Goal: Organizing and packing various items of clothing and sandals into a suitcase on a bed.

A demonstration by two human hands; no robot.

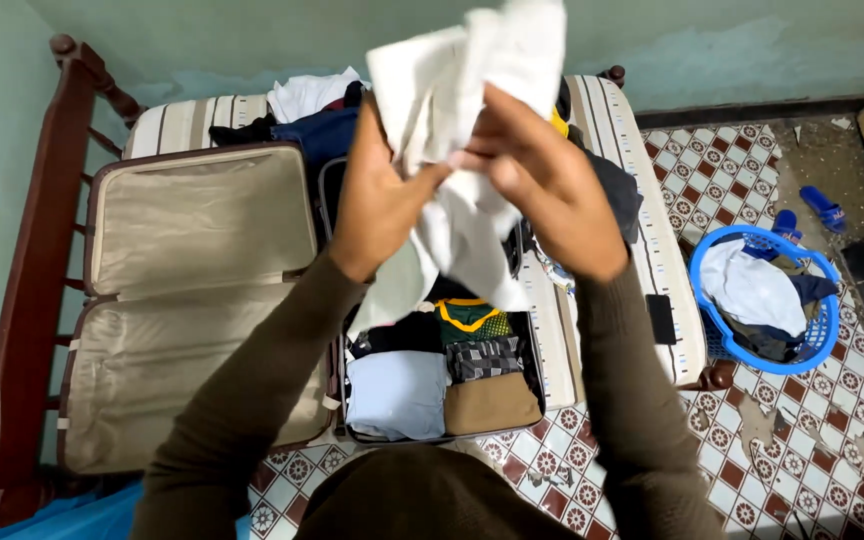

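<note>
room: pale green walls, floor of patterned red-and-white tiles [752, 160], some of it chipped near the lower right. a dark wooden bed frame [27, 290] carries a striped mattress [632, 180]. on the mattress i see an open suitcase: its beige lined lid [192, 300] lies flat to the left, and its packed half [442, 380] sits at the foot edge with folded clothes in it, a light blue piece, a tan piece, a checked piece and a green-and-yellow one. a heap of dark and white clothes [312, 110] lies at the head of the bed. a black phone [661, 318] lies on the mattress near the right edge. on the floor to the right stands a blue laundry basket [812, 340] with clothes inside, and two blue slippers [822, 208] lie beyond it.

hands: my left hand [377, 205] and right hand [552, 190] are both raised above the suitcase, each closed around a white garment [462, 110], fingers pinching the bunched cloth between them.

garment: crumpled, held in the air, touching nothing below. its long axis runs roughly up and down in the view, one end rising past the top edge toward the far wall, the other end hanging down toward the packed half of the suitcase. i cannot tell which kind of garment it is.
</note>
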